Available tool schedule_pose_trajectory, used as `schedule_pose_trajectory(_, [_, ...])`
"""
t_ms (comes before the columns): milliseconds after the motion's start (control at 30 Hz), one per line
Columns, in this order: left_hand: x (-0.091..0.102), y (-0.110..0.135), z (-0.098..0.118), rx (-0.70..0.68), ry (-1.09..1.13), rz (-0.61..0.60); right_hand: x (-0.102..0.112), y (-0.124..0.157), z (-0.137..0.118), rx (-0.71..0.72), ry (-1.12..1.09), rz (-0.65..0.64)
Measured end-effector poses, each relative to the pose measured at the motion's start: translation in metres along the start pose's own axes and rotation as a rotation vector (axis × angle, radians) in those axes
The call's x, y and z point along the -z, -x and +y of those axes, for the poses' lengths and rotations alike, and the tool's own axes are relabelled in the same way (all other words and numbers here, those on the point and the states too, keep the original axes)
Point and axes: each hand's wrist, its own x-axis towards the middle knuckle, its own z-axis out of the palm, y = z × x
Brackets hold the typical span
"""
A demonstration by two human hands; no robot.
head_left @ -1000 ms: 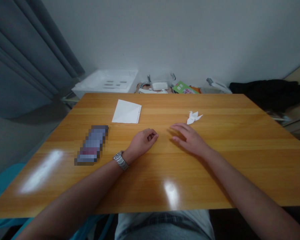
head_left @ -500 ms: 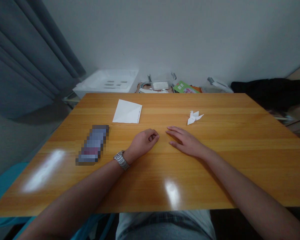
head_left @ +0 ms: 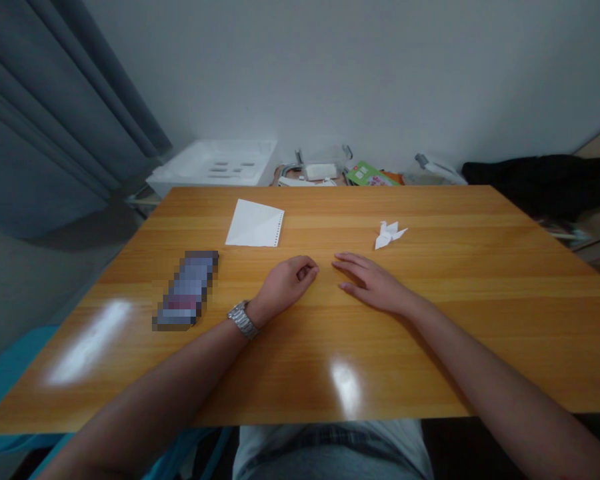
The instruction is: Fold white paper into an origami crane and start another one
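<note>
My left hand [head_left: 286, 283], with a silver watch [head_left: 243, 319] at the wrist, rests on the wooden table with its fingers curled in and nothing visible in them. Opposite it, my right hand [head_left: 373, 283] lies palm down on the tabletop, fingers apart and holding nothing. A white folded paper crane [head_left: 389, 235] sits beyond my right hand, apart from it. Past my left hand lies a sheet of white paper [head_left: 255, 224] with a perforated right edge. Neither hand touches the paper or the crane.
A pixelated phone [head_left: 187, 290] lies on the left of the wooden table [head_left: 405, 380]. Behind the far edge are a white plastic bin [head_left: 220, 160], a green booklet [head_left: 367, 175] and a dark cloth [head_left: 535, 187]. A blue chair [head_left: 10, 373] stands at lower left.
</note>
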Motion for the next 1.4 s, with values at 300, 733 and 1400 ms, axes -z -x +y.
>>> schedule_pose_trajectory(300, [0.023,-0.007,-0.001,-0.042,-0.124,0.17,0.001,0.0,0.0,0.027,0.001,0.003])
schedule_pose_trajectory(733, [0.049,-0.014,-0.041,0.043,-0.577,0.376,0.002,0.001,0.002,0.012,0.003,-0.015])
schedule_pose_trajectory(1400, [0.047,-0.015,-0.045,0.219,-0.701,0.215,0.002,0.001,0.003,0.019,0.015,-0.022])
